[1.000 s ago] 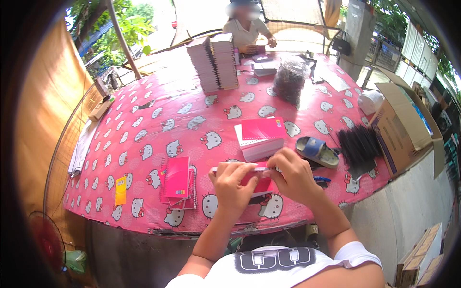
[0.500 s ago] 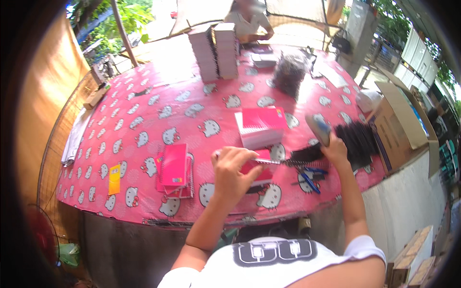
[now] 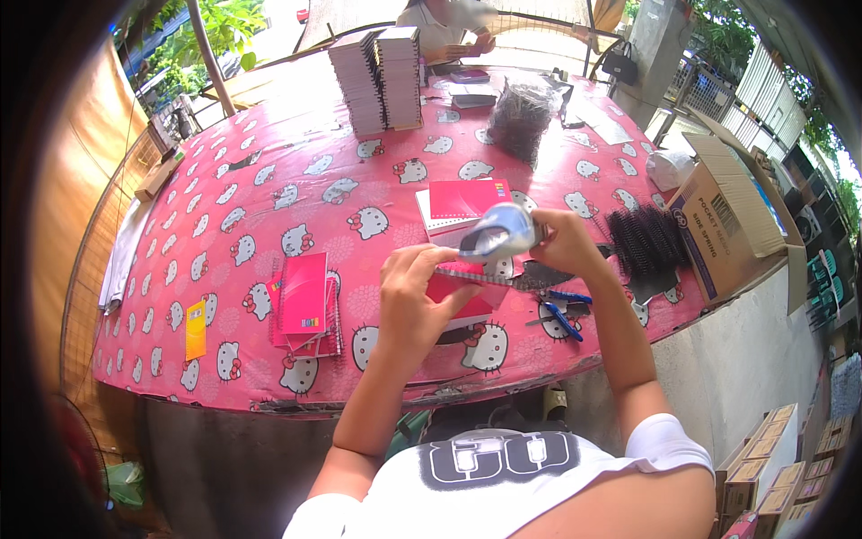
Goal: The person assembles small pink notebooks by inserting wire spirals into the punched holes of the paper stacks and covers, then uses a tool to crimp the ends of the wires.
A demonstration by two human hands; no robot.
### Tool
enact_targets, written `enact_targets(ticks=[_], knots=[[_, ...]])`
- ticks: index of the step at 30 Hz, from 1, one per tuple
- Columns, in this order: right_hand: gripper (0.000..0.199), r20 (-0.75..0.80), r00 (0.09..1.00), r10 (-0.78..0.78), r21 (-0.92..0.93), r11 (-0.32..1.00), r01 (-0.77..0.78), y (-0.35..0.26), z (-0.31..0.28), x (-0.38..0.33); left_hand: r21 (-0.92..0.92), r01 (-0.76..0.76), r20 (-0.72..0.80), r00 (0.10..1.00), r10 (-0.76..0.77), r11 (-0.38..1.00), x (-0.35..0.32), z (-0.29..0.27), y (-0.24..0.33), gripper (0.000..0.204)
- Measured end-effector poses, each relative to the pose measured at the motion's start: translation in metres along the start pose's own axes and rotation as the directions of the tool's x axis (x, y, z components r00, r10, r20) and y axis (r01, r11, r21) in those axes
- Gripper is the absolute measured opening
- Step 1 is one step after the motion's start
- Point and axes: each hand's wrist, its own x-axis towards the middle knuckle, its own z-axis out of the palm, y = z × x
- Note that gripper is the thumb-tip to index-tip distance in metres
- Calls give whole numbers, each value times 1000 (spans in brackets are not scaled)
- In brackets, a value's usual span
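My left hand [image 3: 413,296] pinches one end of a thin notebook [image 3: 485,278] held edge-up, its spiral-bound edge showing. In my right hand [image 3: 567,242] is a grey-and-blue tool with an oval opening [image 3: 499,232], held just above that spiral edge. Its exact kind is unclear. Under my hands lies a pink notebook [image 3: 478,311], partly hidden. Just beyond sits a stack of pink-covered notebooks with white pages [image 3: 469,198]. Blue-handled cutters [image 3: 563,321] rest near my right forearm.
Pink spiral notebooks [image 3: 303,292] and a yellow booklet [image 3: 196,331] lie left. Black spiral coils [image 3: 645,241] and a cardboard box [image 3: 718,229] stand right. Farther off are tall book stacks [image 3: 400,85], a bag of dark coils [image 3: 519,124] and a seated person [image 3: 444,36].
My right hand has swung left with the tool, from beside the coils to above the notebook's spiral edge. The tool has turned, showing its opening. My left hand keeps its pinch.
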Motion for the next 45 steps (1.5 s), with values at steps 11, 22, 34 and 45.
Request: enact_targets(ticks=[11, 22, 34, 45], knots=[[42, 56, 997, 60, -533, 846, -21, -5, 17, 21, -852, 388, 131, 808, -574, 352, -31, -10, -40, 32], [24, -353, 881, -316, -710, 704, -32, 5, -7, 4, -917, 375, 249, 803, -541, 135, -35, -18, -58, 20], [63, -375, 921, -109, -914, 209, -348, 70, -32, -104, -400, -151, -246, 968, 53, 904, -17, -35, -5, 23], [39, -262, 950, -171, -844, 518, -139, 35, 41, -114, -181, -47, -175, 984, 15, 982, -56, -3, -14, 25]])
